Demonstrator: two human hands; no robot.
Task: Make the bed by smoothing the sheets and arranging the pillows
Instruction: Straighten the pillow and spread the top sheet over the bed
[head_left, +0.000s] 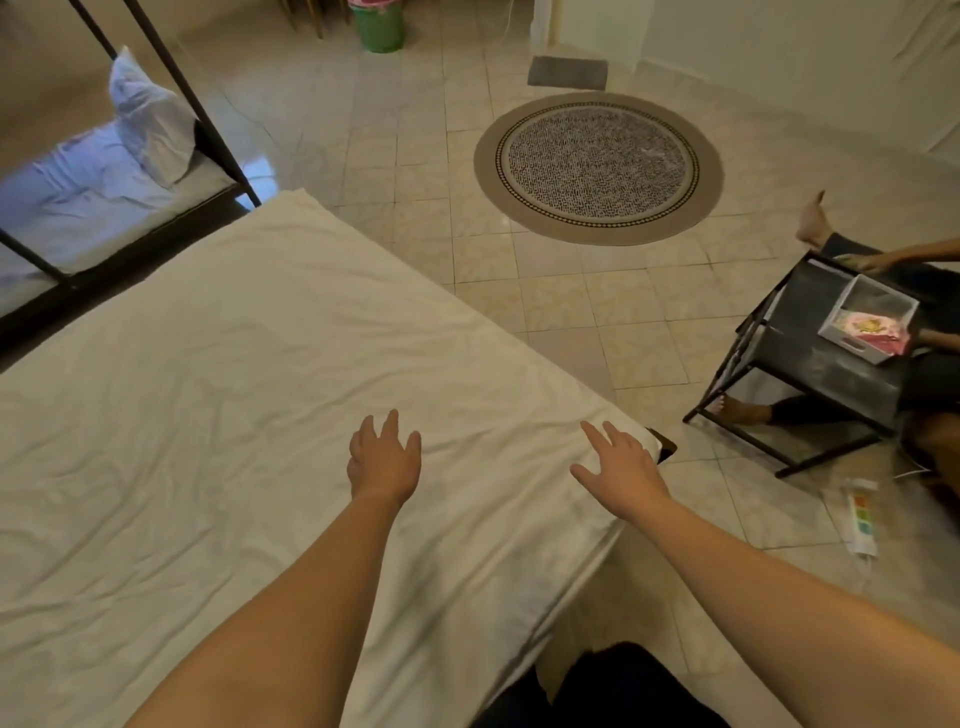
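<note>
Sheet (249, 415) covers the mattress, thin, soft and still creased (it should slide and bunch easily under flat palms), so the person would do best to press near its right corner and sweep outward. Left hand (383, 460) and right hand (621, 470) hover over that corner, fingers spread wide, holding nothing.

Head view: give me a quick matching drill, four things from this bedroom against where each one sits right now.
Things:
1. left hand
2. right hand
3. pillow
4. round rug

Places:
A. on the tiled floor beyond the bed
B. at the white sheet's corner
C. on the other, black-framed bed
D. spread over the sheet, further in from the edge

Pairs: 1-D, 2-B, 3-C, 4-A
</note>
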